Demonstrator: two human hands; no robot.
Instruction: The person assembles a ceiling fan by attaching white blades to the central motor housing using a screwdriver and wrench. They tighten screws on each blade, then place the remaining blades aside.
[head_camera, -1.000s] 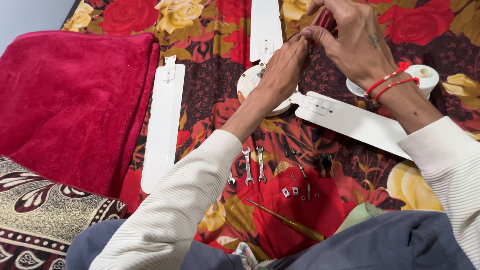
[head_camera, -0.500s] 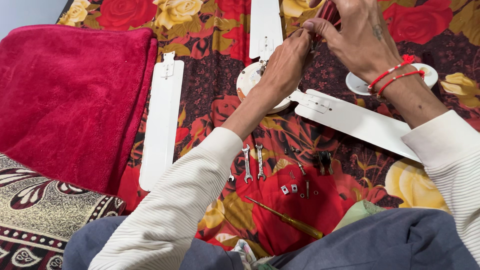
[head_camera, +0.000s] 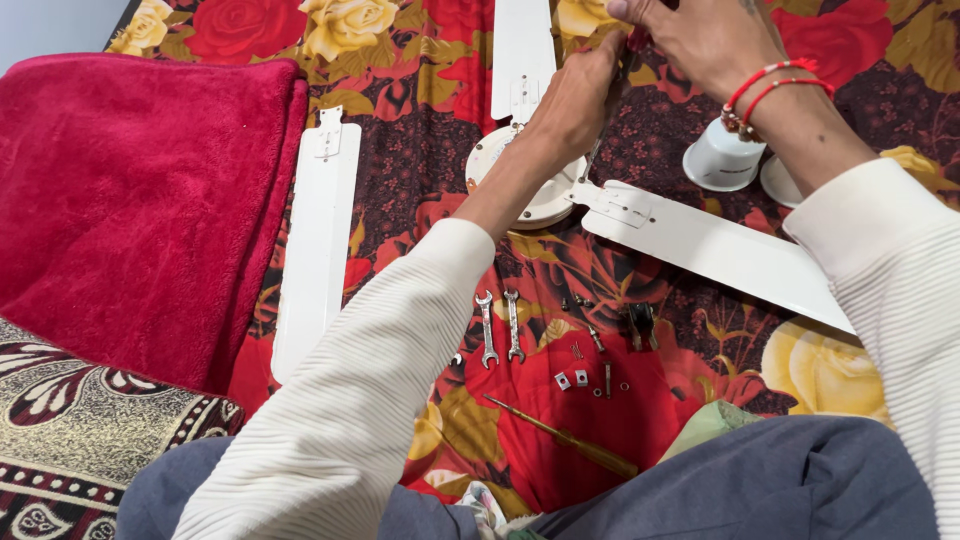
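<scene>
My left hand (head_camera: 578, 100) and my right hand (head_camera: 700, 40) meet at the top of the view, both closed around the red handle of a screwdriver (head_camera: 598, 158). Its thin metal shaft slants down to the bracket of a white fan blade (head_camera: 720, 250). That blade joins a round white fan hub (head_camera: 535, 200) lying on the floral sheet. A second white blade (head_camera: 522, 50) runs from the hub toward the top edge. Part of the handle is hidden by my fingers.
A loose white blade (head_camera: 318, 240) lies beside a red blanket (head_camera: 130, 200) on the left. Two small wrenches (head_camera: 500, 328), scattered screws and small parts (head_camera: 590, 372) and a second screwdriver (head_camera: 565, 437) lie near my knees. A white cup-shaped cover (head_camera: 722, 158) stands at the right.
Both hands and the tool have shifted up toward the top edge of the view. The white cup-shaped cover, partly behind my right wrist before, now shows more fully.
</scene>
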